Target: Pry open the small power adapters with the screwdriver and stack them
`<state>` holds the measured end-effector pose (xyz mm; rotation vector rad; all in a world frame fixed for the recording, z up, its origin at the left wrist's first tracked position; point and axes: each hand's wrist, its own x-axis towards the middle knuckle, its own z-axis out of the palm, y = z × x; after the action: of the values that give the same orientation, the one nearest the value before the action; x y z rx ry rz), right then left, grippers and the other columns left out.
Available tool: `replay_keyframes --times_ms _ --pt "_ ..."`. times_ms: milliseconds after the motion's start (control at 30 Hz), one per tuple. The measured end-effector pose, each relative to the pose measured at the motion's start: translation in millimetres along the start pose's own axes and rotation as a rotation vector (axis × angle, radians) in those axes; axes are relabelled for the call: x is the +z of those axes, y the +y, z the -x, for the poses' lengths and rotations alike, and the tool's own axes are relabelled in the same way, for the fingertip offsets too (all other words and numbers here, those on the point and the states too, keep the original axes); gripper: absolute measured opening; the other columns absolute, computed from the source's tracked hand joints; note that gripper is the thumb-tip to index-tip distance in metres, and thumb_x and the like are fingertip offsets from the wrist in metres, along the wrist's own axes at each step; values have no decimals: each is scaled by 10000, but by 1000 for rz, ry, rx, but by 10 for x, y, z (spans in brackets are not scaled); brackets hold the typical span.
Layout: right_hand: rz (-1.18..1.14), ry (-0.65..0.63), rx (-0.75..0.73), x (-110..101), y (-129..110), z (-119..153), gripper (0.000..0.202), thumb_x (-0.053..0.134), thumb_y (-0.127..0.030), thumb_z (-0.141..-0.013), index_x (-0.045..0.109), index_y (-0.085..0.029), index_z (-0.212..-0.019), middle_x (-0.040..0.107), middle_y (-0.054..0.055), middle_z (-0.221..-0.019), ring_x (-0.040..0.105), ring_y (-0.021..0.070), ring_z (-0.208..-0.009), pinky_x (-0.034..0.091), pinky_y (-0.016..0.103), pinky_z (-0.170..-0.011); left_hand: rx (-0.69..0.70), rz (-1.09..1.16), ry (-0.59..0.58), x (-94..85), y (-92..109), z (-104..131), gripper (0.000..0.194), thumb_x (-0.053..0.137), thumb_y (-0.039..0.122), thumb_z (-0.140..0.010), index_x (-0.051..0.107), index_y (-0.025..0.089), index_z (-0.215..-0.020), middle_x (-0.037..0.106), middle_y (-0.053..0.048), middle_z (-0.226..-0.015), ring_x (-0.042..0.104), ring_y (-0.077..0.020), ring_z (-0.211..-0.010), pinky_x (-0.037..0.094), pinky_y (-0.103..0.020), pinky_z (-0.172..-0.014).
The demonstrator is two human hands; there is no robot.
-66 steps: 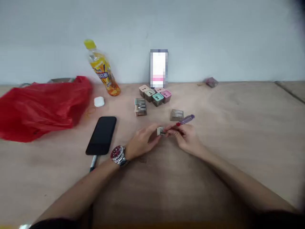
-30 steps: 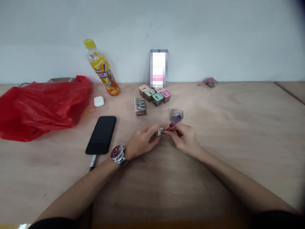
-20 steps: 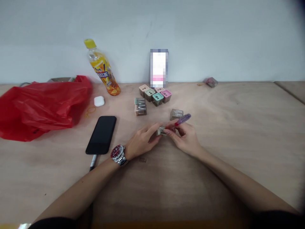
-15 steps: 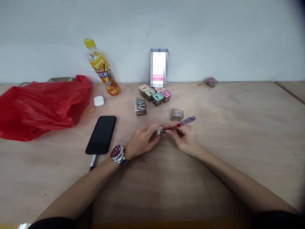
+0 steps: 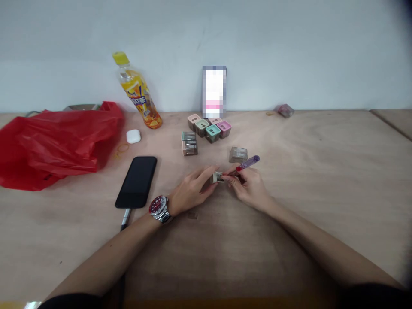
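Head view: we record, from the left, a red plastic bag (image 5: 61, 148) on the tabletop (image 5: 309, 189), then a thin yellowish loop (image 5: 122, 149) and a white case (image 5: 133, 136) just beside it. We note a black phone (image 5: 136, 182) lying flat with a cable (image 5: 126, 218) at its near end, and a yellow-capped bottle (image 5: 141, 98) standing near the wall (image 5: 264, 56). A steel watch (image 5: 159, 207) is worn on the left wrist. We find the left hand (image 5: 193, 187) with thumb and fingers pinching a small sharpener (image 5: 217, 177), which sits between the two hands. Beyond it we count two sharpeners lying together (image 5: 189, 148) and five two-hole sharpeners (image 5: 213, 133) grouped before an upright phone (image 5: 214, 90) with a blurred screen. A grey sharpener (image 5: 238, 155) lies just beyond the right hand (image 5: 252, 189). We observe the right hand's fingers grasping a purple-handled tool (image 5: 250, 162), its near end at the small sharpener; whether the tip touches, we cannot tell. Far right, we log a pinkish block (image 5: 286, 111) near the wall.
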<state>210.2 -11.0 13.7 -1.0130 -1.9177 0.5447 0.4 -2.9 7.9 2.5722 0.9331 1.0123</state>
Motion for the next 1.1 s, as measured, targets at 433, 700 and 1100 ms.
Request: replay_keyframes --times_ms 433,700,1100 --pt "-7 -24 35 13 -58 -6 175 548 -267 -940 555 -189 -783 634 24 -713 582 140 -621 436 275 -552 -23 -5 0 4 0 6 489 581 241 -912 397 188 -1362 632 -122 -1208 662 -208 -1050 578 -343 -882" --pt "-12 -9 27 20 -54 5 146 542 -235 -939 570 -182 -806 631 14 -699 589 132 -613 451 268 -571 -29 -16 -1 9 -10 8 482 586 235 -908 404 176 -1350 634 -130 -1205 659 -213 -1054 579 -342 -880" --pt "-146 111 151 -7 -84 -5 194 518 -305 -954 609 -187 -829 653 35 -738 625 145 -634 487 273 -551 -58 -38 54 17 4 -4 503 585 252 -908 392 181 -1367 627 -121 -1241 645 -216 -1108 560 -349 -929"
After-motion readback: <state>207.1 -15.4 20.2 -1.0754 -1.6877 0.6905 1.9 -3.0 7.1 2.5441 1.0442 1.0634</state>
